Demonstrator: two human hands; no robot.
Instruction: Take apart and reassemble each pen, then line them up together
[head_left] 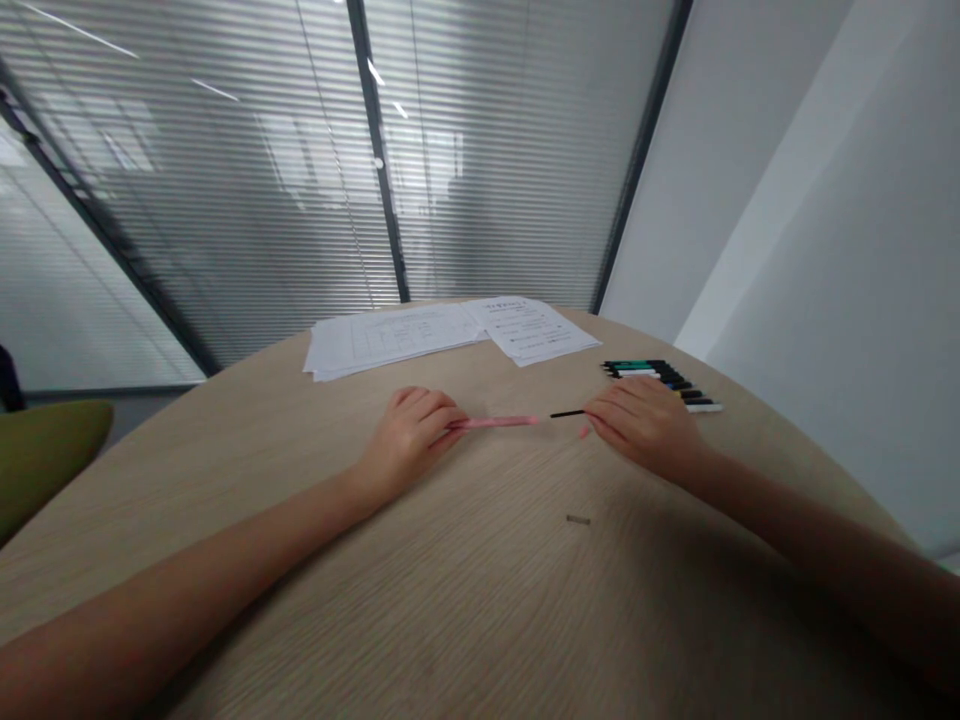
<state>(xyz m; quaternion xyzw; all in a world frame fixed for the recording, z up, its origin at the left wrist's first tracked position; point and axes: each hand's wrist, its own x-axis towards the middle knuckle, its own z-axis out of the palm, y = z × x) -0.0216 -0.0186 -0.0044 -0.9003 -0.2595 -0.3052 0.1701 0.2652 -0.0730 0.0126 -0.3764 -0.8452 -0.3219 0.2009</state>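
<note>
My left hand [418, 432] is closed around one end of a slim pink pen barrel [499, 422], which points right, low over the table. My right hand [645, 422] pinches a thin black pen refill [567, 413]; its free end points left toward the barrel, with a small gap between them. Just below the right fingertips shows a small pink piece [583, 432]; whether it lies on the table or is touched by the fingers, I cannot tell. Nearer to me a small spring-like piece [577, 519] lies on the tabletop.
Behind my right hand lies a row of several pens [637, 367], partly covered by it. Printed sheets of paper [397, 335] are spread at the far side of the round wooden table [420, 600]. A green chair [52, 450] stands at the left, and blinds hang behind.
</note>
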